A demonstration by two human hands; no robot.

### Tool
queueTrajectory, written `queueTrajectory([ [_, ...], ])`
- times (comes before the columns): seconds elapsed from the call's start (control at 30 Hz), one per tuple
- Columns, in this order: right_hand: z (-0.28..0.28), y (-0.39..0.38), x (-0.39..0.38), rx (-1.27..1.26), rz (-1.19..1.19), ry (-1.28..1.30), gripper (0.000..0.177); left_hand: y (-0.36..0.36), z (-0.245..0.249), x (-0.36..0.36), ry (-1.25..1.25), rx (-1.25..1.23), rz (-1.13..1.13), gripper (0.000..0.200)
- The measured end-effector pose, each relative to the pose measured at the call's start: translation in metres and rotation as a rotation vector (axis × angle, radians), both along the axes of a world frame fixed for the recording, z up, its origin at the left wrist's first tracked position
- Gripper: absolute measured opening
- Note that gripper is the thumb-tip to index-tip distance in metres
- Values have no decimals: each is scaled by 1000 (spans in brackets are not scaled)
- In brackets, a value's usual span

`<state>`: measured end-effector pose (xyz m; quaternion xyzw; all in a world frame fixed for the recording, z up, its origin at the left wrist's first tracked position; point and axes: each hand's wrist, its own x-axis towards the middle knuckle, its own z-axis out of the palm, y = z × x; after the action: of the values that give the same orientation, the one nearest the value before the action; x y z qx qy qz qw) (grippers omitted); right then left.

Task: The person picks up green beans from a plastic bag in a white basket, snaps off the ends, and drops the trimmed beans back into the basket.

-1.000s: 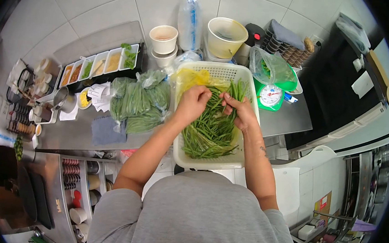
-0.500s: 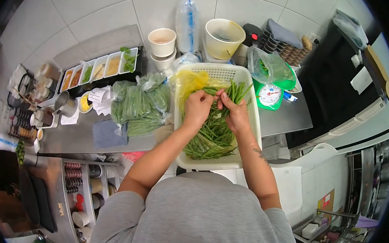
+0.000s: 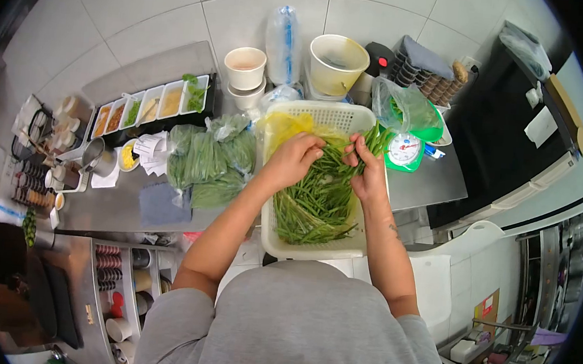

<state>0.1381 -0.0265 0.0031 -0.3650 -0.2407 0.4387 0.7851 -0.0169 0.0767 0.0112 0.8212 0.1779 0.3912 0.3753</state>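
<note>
A white perforated plastic basket (image 3: 269, 228) in front of me holds a heap of long green beans (image 3: 316, 211). Over its far left part lies a crumpled yellow plastic bag (image 3: 285, 128). My right hand (image 3: 369, 173), at the basket's right side, is closed around a small bunch of the beans, whose ends stick out past the fingers. My left hand (image 3: 294, 160) hovers over the heap, thumb and fingers drawn together; what is between them, if anything, is hidden. A gap separates the two hands.
Bagged green beans (image 3: 212, 152) lie left of the basket, beside a blue-grey cloth (image 3: 165, 204). Behind stand white tubs (image 3: 244, 69) and a yellowish bucket (image 3: 339, 59). A green kitchen scale (image 3: 404, 152) sits close on the right. Garnish trays (image 3: 150, 106) line the back left.
My hands have moved apart: the left shifted slightly left and the right moved slightly right, keeping hold of its beans. The view has tilted a little.
</note>
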Motion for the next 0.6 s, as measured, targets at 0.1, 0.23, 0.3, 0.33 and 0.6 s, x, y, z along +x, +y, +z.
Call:
queueTrajectory([
  [0.1, 0, 0, -3, 5, 29, 39, 19, -5, 9, -2, 132, -128, -41, 16],
  [0.23, 3, -3, -9, -6, 89, -104, 19, -9, -7, 5, 146, -100, 106, 18],
  [0.3, 9, -6, -18, -62, 94, -351, 17, -5, -14, 10, 339, -31, 186, 17],
  [0.33, 12, -8, -22, -81, 102, -458, 16, -2, -16, 11, 519, 10, 208, 17],
  [0.6, 8, -7, -10, -417, 137, -550, 17, -31, -23, -31, 918, 525, -250, 22],
])
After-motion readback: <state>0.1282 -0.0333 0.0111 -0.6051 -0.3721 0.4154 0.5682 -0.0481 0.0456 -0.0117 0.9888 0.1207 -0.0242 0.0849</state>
